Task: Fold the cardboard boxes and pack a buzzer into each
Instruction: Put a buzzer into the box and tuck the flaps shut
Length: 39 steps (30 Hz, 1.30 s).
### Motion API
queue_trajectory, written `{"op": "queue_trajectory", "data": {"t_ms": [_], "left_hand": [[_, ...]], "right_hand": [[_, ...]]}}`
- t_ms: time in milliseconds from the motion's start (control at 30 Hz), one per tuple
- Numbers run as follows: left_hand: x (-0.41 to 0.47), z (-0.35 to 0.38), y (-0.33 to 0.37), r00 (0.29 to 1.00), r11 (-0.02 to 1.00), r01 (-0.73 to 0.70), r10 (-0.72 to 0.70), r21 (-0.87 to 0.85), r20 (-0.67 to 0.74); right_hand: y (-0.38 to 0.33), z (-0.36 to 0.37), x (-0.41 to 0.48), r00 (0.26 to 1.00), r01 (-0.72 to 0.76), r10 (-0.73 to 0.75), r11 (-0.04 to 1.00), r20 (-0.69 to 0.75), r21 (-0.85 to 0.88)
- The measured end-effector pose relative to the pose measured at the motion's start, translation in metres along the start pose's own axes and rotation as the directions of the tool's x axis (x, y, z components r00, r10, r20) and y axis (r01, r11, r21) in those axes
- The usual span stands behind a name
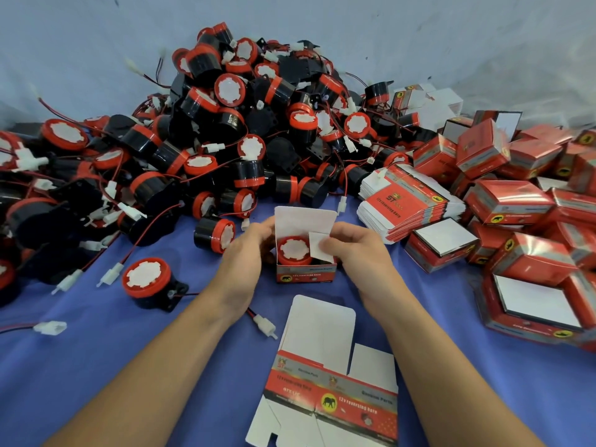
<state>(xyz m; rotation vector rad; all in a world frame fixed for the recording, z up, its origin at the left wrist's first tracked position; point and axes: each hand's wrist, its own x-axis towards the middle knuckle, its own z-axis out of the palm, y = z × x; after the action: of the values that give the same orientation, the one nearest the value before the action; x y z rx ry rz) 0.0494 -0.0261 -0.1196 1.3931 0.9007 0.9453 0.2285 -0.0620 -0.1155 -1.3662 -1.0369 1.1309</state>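
The worktop (96, 350) wears a soft blue cloth, so a light carton could skid or tip on it if one side is pressed harder than the other. Across the far side the heap of buzzers (225, 124), glossy black drums with red collars and white notched faces, is laced with thin red-and-black leads. A tug on one lead would likely drag its neighbours down towards the work. On the right, the packed boxes (516, 221) in shiny red printed card lie jumbled, and the stack of flat blanks (409, 208) leans in a fan that might slide. A flat carton (332, 382) lies nearest, its white inside and rounded tuck flap showing. Mid-scene stands the open box (306, 272), lid flap upright. The left hand (245, 253) has its fingers curled round the left wall, and the right hand (358, 250) grips the right wall with the thumb bending the side flap (317, 245) inward. The thin card would probably crease or tear if forced. The buzzer (293, 250) sits inside, face up, a snug fit. Its lead is hidden, and if it is not fully tucked in it could snag under the flaps and stop the lid closing.
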Motion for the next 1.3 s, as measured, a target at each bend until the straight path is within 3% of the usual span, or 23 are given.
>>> {"op": "queue_trajectory", "data": {"t_ms": [167, 333, 467, 633, 733, 933, 1300], "left_hand": [[0.001, 0.002, -0.003, 1.0, 0.991, -0.019, 0.018, 0.131, 0.008], [0.004, 0.001, 0.0, 0.993, 0.99, -0.093, 0.099, 0.102, -0.058], [0.005, -0.003, 0.001, 0.993, 0.989, -0.074, 0.085, 0.126, -0.084], [0.007, -0.014, 0.004, 0.999, 0.973, -0.047, 0.046, 0.227, 0.009], [0.007, -0.019, 0.008, 0.997, 0.963, -0.039, 0.022, 0.265, 0.068], [0.002, -0.033, 0.02, 0.959, 0.96, 0.03, -0.106, 0.279, 0.261], [-0.001, -0.034, 0.02, 0.972, 0.822, -0.057, -0.085, 0.567, 0.221]], "right_hand": [[-0.001, 0.001, 0.003, 1.0, 0.009, -0.01, 1.0, -0.029, -0.027], [-0.004, 0.004, 0.003, 0.998, 0.062, -0.062, 0.998, 0.011, 0.007], [-0.006, -0.003, 0.007, 0.998, 0.051, -0.05, 0.999, 0.048, -0.007], [-0.009, -0.012, 0.005, 0.987, -0.029, 0.018, 0.997, 0.157, 0.068], [-0.008, -0.02, 0.004, 0.99, -0.059, 0.035, 0.982, 0.133, 0.18], [-0.007, -0.023, -0.004, 0.959, 0.037, -0.003, 0.993, 0.282, -0.115], [-0.017, -0.03, -0.005, 0.943, 0.092, -0.007, 0.967, 0.334, -0.238]]}}
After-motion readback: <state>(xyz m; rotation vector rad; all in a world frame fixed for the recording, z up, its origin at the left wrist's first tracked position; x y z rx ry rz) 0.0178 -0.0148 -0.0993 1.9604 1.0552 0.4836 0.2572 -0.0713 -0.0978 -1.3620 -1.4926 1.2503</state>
